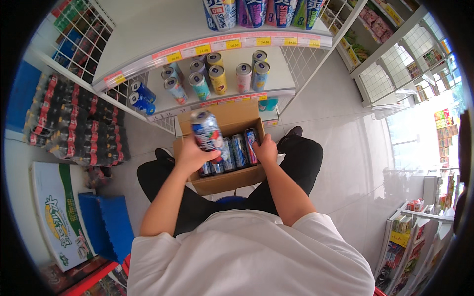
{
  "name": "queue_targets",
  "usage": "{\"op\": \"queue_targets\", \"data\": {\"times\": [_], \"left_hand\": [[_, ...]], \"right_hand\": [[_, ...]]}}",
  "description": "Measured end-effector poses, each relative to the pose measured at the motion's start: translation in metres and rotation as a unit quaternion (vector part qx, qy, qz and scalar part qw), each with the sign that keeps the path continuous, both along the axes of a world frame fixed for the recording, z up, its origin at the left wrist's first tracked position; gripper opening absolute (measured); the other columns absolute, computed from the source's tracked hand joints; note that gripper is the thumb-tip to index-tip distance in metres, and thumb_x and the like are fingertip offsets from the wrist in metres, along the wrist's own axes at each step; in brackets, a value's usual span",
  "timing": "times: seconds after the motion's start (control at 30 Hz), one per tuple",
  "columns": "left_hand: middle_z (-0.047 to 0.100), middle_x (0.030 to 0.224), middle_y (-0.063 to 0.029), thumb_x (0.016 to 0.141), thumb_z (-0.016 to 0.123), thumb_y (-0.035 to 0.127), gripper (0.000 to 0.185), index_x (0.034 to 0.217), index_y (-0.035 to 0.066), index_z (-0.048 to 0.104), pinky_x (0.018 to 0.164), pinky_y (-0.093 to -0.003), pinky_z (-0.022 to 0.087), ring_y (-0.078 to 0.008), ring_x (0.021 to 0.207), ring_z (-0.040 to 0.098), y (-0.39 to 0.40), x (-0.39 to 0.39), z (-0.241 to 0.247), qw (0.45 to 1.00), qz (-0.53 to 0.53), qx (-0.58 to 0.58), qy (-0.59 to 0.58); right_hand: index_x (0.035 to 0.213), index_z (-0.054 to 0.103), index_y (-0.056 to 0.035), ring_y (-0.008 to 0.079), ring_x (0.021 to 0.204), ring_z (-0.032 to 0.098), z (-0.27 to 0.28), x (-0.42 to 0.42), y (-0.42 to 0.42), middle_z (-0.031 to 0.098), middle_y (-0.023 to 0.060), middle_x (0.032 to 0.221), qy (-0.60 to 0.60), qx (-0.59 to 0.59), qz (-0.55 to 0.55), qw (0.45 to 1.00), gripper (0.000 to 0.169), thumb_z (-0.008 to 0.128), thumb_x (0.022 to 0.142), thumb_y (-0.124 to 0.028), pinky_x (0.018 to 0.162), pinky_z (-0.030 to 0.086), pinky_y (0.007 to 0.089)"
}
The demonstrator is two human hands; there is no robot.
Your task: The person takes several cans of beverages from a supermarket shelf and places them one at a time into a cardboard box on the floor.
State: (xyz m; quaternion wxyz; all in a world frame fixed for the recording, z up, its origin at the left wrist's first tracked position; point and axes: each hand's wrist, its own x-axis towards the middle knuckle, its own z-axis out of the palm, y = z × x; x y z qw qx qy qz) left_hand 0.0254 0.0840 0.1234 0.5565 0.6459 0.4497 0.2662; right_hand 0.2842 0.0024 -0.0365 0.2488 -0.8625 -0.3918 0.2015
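Note:
My left hand is wrapped around a blue, white and red drinks can, raised above the left part of an open cardboard box. At the box's right wall, my right hand grips the edge, its thumb on the inner side next to a dark can. Whether that thumb touches the can is hard to tell. Several tall cans, among them a blue and silver can, stand upright inside the box. The box sits between my knees, its far flap folded up.
A lower shelf ahead holds several cans, including a yellow can. Above it projects an upper shelf's edge with price tags. Shrink-wrapped bottle packs are stacked at left, near a blue carton. A display rack stands at right.

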Motion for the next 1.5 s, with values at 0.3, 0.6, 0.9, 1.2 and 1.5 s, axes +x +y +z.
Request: {"op": "queue_targets", "data": {"times": [0.3, 0.6, 0.9, 1.2, 1.5], "left_hand": [[0.075, 0.095, -0.0087, 0.069, 0.086, 0.008, 0.036, 0.102, 0.001, 0.074, 0.077, -0.0356, 0.055, -0.019, 0.082, 0.071, -0.005, 0.037, -0.17, 0.975, -0.048, -0.211, 0.049], [0.073, 0.096, -0.0067, 0.08, 0.085, 0.014, 0.036, 0.11, 0.006, 0.067, 0.071, -0.0465, 0.058, -0.0225, 0.086, 0.072, -0.001, 0.087, -0.19, 0.908, -0.024, -0.409, 0.093], [0.074, 0.09, -0.0104, 0.075, 0.089, 0.016, 0.033, 0.098, 0.001, 0.071, 0.063, -0.0363, 0.057, -0.0213, 0.073, 0.071, -0.005, 0.089, -0.228, 0.921, -0.024, -0.359, 0.15], [0.075, 0.097, -0.0171, 0.07, 0.091, 0.029, 0.052, 0.105, -0.005, 0.073, 0.077, -0.0384, 0.055, -0.0252, 0.084, 0.072, -0.008, 0.092, -0.217, 0.942, -0.061, -0.239, 0.227], [0.067, 0.115, -0.0159, 0.085, 0.07, 0.057, 0.069, 0.122, -0.002, 0.064, 0.07, -0.0488, 0.056, -0.032, 0.097, 0.067, -0.007, 0.078, -0.238, 0.929, -0.074, -0.304, 0.198]], "right_hand": [[0.097, 0.051, -0.0017, 0.0498, 0.087, 0.066, 0.003, -0.005, 0.002, 0.068, 0.0284, 0.089, -0.006, -0.011, 0.001, 1.0, 0.04, 0.072, 0.08, -0.031, 0.079, 0.053, 0.058], [0.097, 0.051, -0.0002, 0.0506, 0.089, 0.065, 0.001, -0.002, 0.001, 0.068, 0.0302, 0.09, 0.001, 0.013, -0.007, 1.0, 0.04, 0.071, 0.08, -0.031, 0.079, 0.053, 0.058], [0.096, 0.051, 0.0007, 0.0505, 0.088, 0.066, 0.003, 0.0, 0.003, 0.067, 0.0309, 0.089, 0.0, 0.001, -0.004, 1.0, 0.04, 0.071, 0.081, -0.031, 0.078, 0.054, 0.0577], [0.096, 0.052, 0.001, 0.051, 0.087, 0.066, -0.002, 0.002, 0.003, 0.068, 0.0308, 0.088, -0.007, 0.006, -0.007, 1.0, 0.04, 0.071, 0.081, -0.031, 0.078, 0.054, 0.0578], [0.096, 0.052, 0.0005, 0.0514, 0.087, 0.066, 0.005, -0.002, 0.002, 0.068, 0.0312, 0.088, -0.006, 0.006, -0.005, 1.0, 0.039, 0.07, 0.081, -0.03, 0.078, 0.053, 0.0584]]}}
